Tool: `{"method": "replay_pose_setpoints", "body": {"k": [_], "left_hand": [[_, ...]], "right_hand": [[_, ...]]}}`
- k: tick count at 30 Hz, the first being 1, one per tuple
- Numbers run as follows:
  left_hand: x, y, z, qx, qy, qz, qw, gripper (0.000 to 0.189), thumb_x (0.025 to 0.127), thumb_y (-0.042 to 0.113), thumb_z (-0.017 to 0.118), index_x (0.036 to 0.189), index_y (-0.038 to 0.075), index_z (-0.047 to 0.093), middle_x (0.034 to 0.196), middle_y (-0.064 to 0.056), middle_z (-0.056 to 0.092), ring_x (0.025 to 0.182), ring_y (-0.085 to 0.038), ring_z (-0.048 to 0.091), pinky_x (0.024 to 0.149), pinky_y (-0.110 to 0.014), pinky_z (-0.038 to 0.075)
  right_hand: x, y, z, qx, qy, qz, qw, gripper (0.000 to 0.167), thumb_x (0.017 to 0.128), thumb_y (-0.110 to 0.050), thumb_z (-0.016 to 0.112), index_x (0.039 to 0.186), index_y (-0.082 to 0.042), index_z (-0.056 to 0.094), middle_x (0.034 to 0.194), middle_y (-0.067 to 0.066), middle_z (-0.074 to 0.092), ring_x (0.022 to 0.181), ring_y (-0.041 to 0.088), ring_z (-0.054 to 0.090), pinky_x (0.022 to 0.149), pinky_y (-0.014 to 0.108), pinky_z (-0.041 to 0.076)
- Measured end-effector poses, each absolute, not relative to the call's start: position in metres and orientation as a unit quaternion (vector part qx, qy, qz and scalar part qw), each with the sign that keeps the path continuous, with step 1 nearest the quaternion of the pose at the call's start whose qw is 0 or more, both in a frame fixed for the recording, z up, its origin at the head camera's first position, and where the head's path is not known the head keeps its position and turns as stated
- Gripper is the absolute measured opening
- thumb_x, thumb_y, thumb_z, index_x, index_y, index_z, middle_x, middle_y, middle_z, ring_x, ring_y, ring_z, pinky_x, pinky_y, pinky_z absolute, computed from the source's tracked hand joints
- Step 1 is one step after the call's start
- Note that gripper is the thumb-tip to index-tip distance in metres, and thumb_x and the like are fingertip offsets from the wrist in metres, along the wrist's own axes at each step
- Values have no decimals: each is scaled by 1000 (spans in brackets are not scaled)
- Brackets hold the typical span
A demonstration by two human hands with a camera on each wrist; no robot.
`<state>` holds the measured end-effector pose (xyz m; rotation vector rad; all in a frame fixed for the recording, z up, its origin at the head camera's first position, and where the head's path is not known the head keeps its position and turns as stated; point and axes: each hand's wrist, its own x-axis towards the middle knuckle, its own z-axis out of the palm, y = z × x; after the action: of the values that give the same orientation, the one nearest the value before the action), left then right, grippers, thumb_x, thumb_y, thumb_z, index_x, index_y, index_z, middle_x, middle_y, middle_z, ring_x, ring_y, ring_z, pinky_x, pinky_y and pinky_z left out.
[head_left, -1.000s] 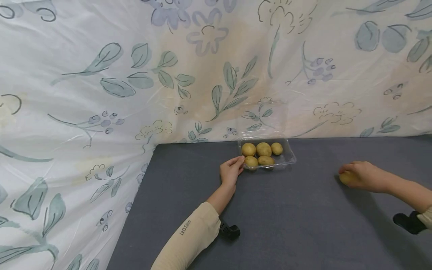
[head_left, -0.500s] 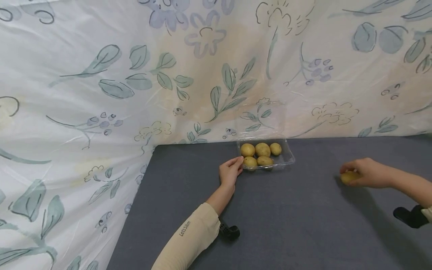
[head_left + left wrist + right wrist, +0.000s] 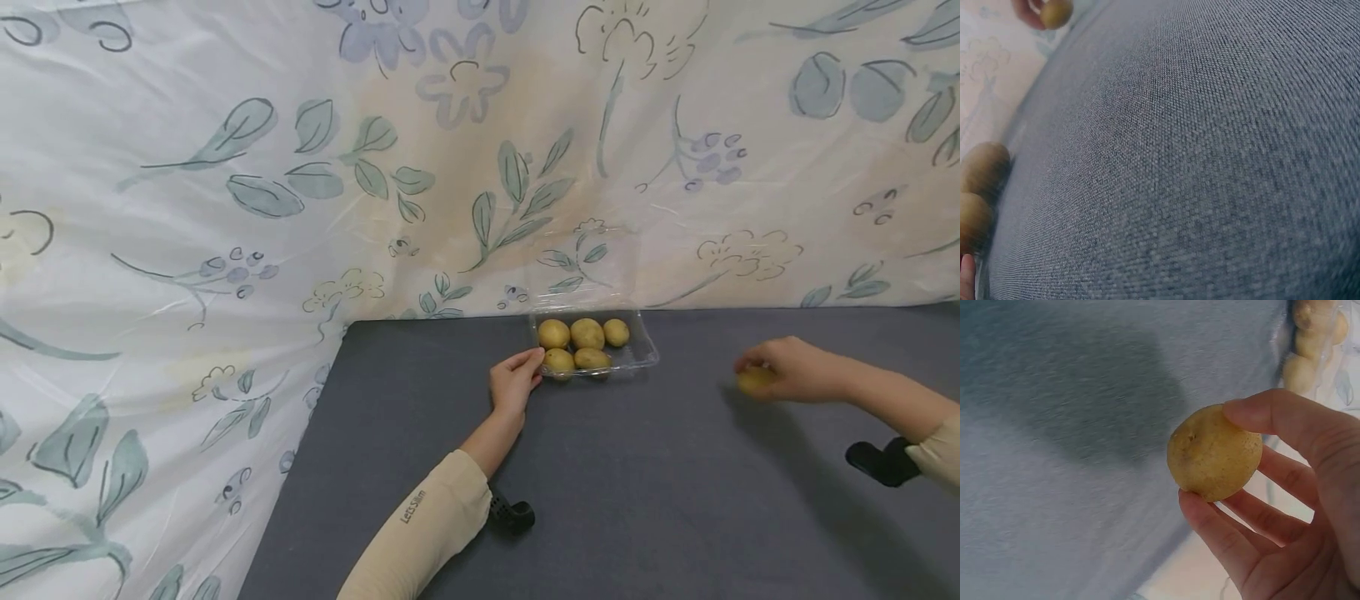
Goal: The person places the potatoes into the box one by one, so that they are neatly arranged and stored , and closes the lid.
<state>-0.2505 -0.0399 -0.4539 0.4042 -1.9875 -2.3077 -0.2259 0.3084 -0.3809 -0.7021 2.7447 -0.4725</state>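
Note:
My right hand (image 3: 798, 369) pinches a small yellow potato (image 3: 1213, 453) between thumb and fingers, held above the grey cloth to the right of the box. At the back of the table, a clear plastic box (image 3: 637, 357) with its lid raised holds several potatoes (image 3: 587, 333) in two rows. Its front right part shows bare plastic. My left hand (image 3: 513, 383) grips the box's front left corner between thumb and fingers. In the left wrist view, one left fingertip (image 3: 966, 275) shows beside the nearest potato (image 3: 974, 220).
A dark grey cloth (image 3: 637, 500) covers the table. Behind it and along its left side hangs a white floral curtain (image 3: 450, 167), close behind the raised clear lid (image 3: 581, 262). The right hand's shadow falls on the cloth.
My right hand has lifted the potato off the cloth and moved it slightly left and away from me. The left hand keeps its hold on the box corner.

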Motion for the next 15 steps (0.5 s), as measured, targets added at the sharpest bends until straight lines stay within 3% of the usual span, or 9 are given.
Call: {"method": "replay_pose_setpoints", "body": {"k": [8, 15], "left_hand": [[-252, -40, -456, 132, -646, -751, 36, 25, 81, 19, 73, 96, -1, 71, 82, -6, 69, 67, -5, 60, 70, -30, 56], [-244, -40, -441, 132, -646, -751, 27, 25, 83, 14, 70, 100, -5, 69, 88, -14, 69, 78, -18, 64, 80, -43, 54]], "right_hand": [[-240, 280, -367, -276, 940, -163, 120, 24, 77, -9, 70, 99, 1, 66, 90, 2, 65, 75, 12, 55, 59, 25, 49], [-247, 254, -356, -290, 936, -164, 114, 24, 76, -7, 69, 99, 0, 66, 90, 2, 64, 74, 11, 52, 61, 27, 49]]}}
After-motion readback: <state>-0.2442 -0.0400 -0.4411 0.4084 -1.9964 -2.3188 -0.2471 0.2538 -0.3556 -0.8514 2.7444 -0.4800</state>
